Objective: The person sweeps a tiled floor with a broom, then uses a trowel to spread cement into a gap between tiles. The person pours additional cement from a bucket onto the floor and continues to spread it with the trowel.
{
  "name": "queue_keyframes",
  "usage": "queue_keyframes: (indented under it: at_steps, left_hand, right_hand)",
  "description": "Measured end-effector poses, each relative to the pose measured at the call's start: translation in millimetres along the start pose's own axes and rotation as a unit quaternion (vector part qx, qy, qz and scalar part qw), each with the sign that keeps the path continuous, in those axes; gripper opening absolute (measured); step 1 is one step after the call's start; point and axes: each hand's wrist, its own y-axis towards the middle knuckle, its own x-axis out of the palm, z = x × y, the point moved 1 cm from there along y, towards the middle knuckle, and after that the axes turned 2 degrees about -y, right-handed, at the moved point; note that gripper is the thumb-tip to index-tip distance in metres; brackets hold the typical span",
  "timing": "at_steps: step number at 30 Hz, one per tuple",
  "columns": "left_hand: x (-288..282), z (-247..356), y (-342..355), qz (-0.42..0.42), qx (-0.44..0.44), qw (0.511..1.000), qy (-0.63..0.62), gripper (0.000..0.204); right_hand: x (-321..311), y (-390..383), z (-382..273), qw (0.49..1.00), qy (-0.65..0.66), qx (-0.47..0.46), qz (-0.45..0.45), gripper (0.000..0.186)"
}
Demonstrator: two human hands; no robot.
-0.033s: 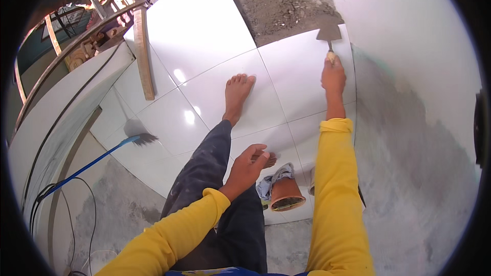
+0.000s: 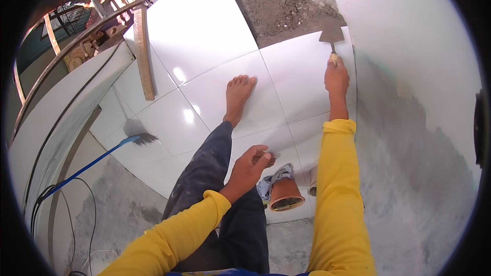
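My right hand [image 2: 337, 77] grips the pale handle of a trowel [image 2: 332, 35] and stretches it far forward. Its flat, flared blade shows against the white tile [image 2: 302, 66] bordering a patch of rough grey mortar [image 2: 286, 7]. Whether the blade touches the tile I cannot tell. My left hand [image 2: 249, 170] hangs in front of my thigh with nothing in it, its fingers loosely bent and the thumb apart. It partly covers my right foot; my left foot stands ahead on the tiles.
An orange-brown bucket [image 2: 286, 194] with a grey cloth [image 2: 279, 175] stands near my right foot. A wooden batten [image 2: 143, 56] and a blue-handled broom [image 2: 125, 142] lie to the left. Dark cables [image 2: 93, 209] hang there. A partly plastered wall [image 2: 409, 122] runs along the right.
The trowel and my right hand have shifted slightly right and toward me. My left hand has hardly moved.
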Motion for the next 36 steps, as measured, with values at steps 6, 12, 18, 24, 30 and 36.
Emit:
queue_keyframes:
  at_steps: [6,12,18,24,30,36]
  left_hand:
    - [-3,15,10,0.021,0.016,0.999,-0.035,0.033]
    - [0,21,21,0.003,-0.014,0.998,-0.069,0.033]
    - [7,38,25,0.01,-0.015,0.994,-0.104,0.033]
    - [30,33,23,-0.013,0.0,0.994,-0.104,0.033]
    - [36,25,22,-0.014,-0.008,0.996,-0.089,0.032]
    - [41,23,20,-0.006,0.002,0.994,-0.109,0.033]
  right_hand:
    - [-7,53,-56,0.995,0.022,0.024,-0.099,0.049]
    - [10,21,-19,0.997,0.068,0.007,-0.026,0.046]
    - [-38,-13,-26,0.971,0.2,0.106,-0.081,0.036]
    - [-27,47,-15,0.987,0.128,0.03,-0.095,0.037]
    - [-3,52,2,0.998,0.05,-0.017,-0.034,0.042]
    - [-24,38,10,0.996,0.073,0.018,-0.045,0.045]
